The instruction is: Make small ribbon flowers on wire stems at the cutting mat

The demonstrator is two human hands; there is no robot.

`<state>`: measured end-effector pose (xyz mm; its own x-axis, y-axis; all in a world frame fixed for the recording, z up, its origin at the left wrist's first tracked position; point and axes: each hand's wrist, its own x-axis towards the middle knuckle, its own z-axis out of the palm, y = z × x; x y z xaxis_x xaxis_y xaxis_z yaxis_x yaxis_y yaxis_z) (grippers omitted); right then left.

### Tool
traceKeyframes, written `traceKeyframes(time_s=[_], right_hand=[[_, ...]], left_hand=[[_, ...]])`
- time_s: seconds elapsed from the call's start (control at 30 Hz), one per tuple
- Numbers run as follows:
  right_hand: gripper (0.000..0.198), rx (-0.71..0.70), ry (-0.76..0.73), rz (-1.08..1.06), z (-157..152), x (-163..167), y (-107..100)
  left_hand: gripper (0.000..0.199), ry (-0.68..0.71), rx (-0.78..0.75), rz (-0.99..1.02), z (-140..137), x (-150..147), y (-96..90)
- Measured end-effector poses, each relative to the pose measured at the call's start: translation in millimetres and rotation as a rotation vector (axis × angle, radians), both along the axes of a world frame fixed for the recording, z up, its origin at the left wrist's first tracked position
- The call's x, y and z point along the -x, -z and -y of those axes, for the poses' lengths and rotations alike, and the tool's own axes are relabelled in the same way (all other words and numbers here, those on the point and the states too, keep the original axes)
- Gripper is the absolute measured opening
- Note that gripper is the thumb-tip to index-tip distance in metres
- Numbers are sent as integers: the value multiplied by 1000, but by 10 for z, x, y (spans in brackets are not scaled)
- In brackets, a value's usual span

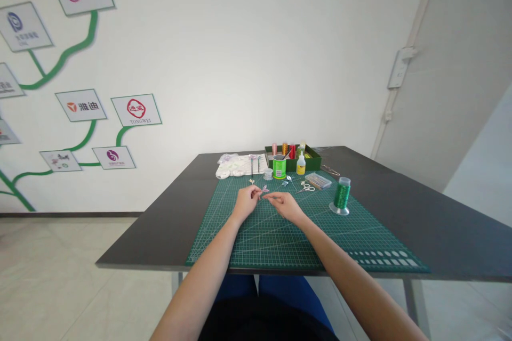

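Note:
My left hand (246, 202) is pinched on a small pink looped piece (264, 188), perhaps a flower or petal, which sticks up from the fingertips. Close beside it, my right hand (285, 204) has its thumb and fingers pressed together; whatever they hold is too small to make out. Both hands are just above the green cutting mat (276, 245). A small pale flower-like piece (252, 181) lies beyond the left hand. White-handled scissors (307, 187) and small blue pieces (285, 183) rest past the right hand.
A green thread spool (342, 195) stands at the right. Behind are a green can (279, 168), a glue bottle (301, 164), a clear case (319, 180), a small round container (268, 174), a green box (316, 164) with thread spools, and white cloth (240, 165). Pliers (330, 170) lie back right.

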<state>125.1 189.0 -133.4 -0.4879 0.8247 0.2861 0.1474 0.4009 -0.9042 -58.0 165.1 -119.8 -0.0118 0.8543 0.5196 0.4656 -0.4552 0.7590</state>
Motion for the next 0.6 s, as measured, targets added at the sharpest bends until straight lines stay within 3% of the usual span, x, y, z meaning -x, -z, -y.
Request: traceKeyframes(time_s=[0.37,0.6], right_hand=[[45,40,-93,-134,83,-69,-165],[49,15,-61,-219,116,-140,-270]], left_hand=[[16,0,-63,-304,69,20,-47],[20,123,-47,-403,57,18,-20]])
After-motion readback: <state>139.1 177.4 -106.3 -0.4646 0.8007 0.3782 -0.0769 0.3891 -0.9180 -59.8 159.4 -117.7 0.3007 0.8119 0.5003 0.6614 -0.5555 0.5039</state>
